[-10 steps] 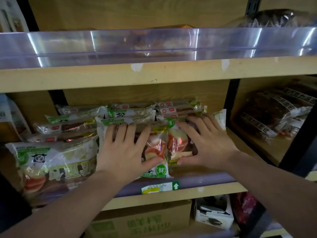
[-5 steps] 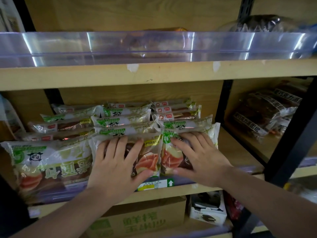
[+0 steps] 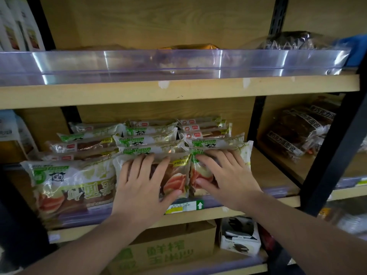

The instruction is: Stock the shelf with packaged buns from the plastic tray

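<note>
- Two bun packs lie side by side at the front of the middle shelf, more packs stacked right behind.
- Bigger pack just left, dark bread bags in the right bay.
- Left hand and right hand lie flat, fingers spread, pressing one pack each, not gripping.
</note>
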Action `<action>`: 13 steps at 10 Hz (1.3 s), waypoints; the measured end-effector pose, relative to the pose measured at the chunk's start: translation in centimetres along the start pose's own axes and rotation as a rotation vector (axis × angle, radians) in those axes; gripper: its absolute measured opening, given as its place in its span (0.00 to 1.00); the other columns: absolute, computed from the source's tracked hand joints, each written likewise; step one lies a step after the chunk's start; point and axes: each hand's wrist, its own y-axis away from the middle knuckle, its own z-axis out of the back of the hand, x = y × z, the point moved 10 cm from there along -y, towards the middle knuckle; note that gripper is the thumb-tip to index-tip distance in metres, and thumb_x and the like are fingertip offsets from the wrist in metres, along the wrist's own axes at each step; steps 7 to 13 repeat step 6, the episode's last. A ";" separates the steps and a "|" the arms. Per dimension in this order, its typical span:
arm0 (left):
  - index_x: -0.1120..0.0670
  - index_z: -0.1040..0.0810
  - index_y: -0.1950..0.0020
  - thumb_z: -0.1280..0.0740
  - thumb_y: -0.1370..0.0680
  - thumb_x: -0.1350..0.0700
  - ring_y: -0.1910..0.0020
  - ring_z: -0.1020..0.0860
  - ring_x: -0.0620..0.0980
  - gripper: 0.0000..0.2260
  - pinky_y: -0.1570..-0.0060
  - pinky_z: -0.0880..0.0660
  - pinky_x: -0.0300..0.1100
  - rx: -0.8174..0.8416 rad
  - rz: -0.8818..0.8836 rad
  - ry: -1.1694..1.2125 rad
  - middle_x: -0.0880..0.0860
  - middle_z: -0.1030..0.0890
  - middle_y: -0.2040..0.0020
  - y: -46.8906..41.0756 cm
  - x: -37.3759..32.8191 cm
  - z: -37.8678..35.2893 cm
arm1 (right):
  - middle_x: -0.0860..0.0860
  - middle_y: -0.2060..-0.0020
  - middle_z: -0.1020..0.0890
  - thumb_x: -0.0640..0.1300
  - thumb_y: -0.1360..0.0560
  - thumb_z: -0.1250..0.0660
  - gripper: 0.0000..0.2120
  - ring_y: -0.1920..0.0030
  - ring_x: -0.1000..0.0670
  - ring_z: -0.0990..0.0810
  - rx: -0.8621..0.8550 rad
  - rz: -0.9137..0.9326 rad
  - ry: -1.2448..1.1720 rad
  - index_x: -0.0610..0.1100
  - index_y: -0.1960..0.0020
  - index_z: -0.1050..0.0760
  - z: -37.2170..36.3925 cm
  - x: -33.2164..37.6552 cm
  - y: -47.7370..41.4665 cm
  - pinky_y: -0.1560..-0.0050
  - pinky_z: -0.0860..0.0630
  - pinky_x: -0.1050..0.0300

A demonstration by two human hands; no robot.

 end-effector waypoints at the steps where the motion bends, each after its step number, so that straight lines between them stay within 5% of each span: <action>1: 0.53 0.29 0.32 0.41 0.27 0.33 0.38 0.30 0.61 0.31 0.37 0.38 0.58 0.003 -0.016 0.013 0.57 0.27 0.38 0.2 -0.4 0.3 | 0.52 0.38 0.28 0.62 0.24 0.44 0.24 0.39 0.46 0.30 -0.008 -0.018 -0.014 0.52 0.32 0.34 0.2 0.4 0.0 0.37 0.36 0.48; 6: 0.55 0.28 0.34 0.38 0.23 0.40 0.40 0.28 0.57 0.25 0.38 0.34 0.56 0.272 0.035 0.159 0.55 0.24 0.41 -1.5 -2.5 10.7 | 0.49 0.39 0.26 0.55 0.21 0.43 0.19 0.38 0.46 0.31 0.289 -0.248 -0.258 0.47 0.35 0.30 9.5 2.2 0.5 0.38 0.33 0.49; 13: 0.55 0.28 0.34 0.38 0.23 0.40 0.40 0.28 0.57 0.25 0.38 0.34 0.56 0.272 0.035 0.159 0.55 0.24 0.41 -1.5 -2.5 10.7 | 0.49 0.39 0.26 0.55 0.21 0.43 0.19 0.38 0.46 0.31 0.289 -0.248 -0.258 0.47 0.35 0.30 9.5 2.2 0.5 0.38 0.33 0.49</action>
